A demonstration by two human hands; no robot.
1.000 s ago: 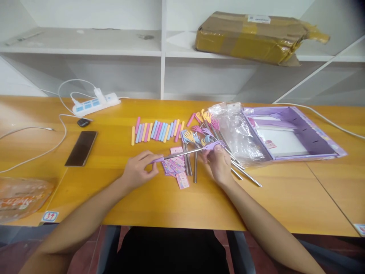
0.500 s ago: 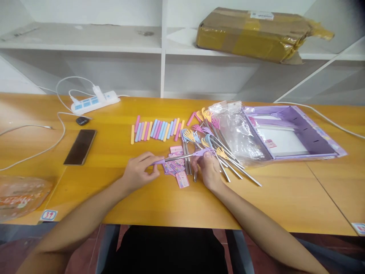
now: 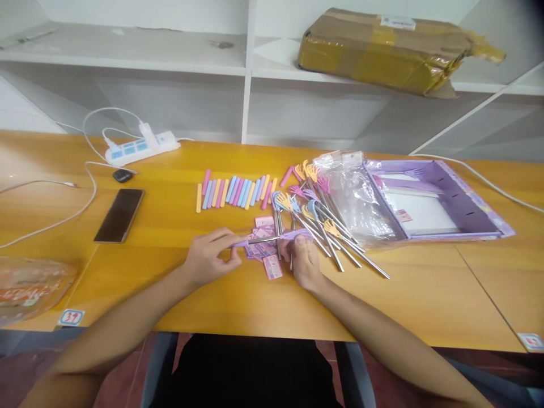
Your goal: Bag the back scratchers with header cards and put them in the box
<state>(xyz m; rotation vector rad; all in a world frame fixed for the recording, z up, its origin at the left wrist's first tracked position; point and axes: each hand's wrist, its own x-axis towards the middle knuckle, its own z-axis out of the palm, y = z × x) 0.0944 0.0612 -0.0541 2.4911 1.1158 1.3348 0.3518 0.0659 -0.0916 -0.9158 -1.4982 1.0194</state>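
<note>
While the left hand [image 3: 212, 256] grips the lilac handle [image 3: 241, 243] of one backscratcher [image 3: 267, 239], the right hand [image 3: 305, 260] pinches its lilac head [image 3: 296, 233], the metal shaft [image 3: 258, 240] spanning over pink cards [image 3: 272, 267] on the bench [image 3: 238, 309]. Loose coloured sleeves [image 3: 236, 192] lie beyond in a row.

Free desk [image 3: 255, 309] nearside, rods [image 3: 335, 258] rightward

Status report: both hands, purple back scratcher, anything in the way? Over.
Left hand gripping handle; right hand gripping claw end. Purple back scratcher held between them, partly hiding cards. Other scratchers lie close to right hand.
</note>
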